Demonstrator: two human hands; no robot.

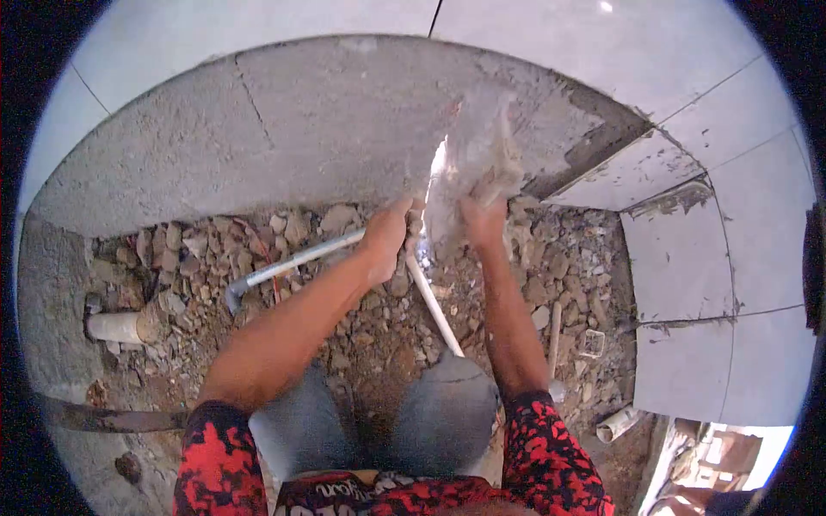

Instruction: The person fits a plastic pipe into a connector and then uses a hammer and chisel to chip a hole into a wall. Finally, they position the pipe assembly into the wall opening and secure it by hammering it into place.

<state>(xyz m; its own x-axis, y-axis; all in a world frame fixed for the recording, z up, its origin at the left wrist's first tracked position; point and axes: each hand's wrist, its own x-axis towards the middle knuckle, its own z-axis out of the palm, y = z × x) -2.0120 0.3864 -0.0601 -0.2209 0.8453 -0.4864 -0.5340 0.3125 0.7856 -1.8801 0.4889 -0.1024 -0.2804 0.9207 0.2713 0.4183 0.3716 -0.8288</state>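
Observation:
My left hand [387,241] is closed at the foot of the cement-coated wall [327,129], its fingers around a crusted edge. A smeared grey flat piece [443,202] with a bright strip stands between my hands; motion hides its kind. My right hand [486,219] is raised beside it, fingers curled on a pale, mortar-crusted thing [502,176] that is blurred against the wall. Below my left hand a thin white pipe [437,310] slants toward my knee. A grey pipe with an elbow [292,261] lies left of that hand.
Broken rubble [568,275] covers the floor around my legs. A wide pipe stub [116,327] juts from the left side. White tiles [680,267] line the right wall. A short pipe piece [618,424] and a small square grate [592,344] lie on the right.

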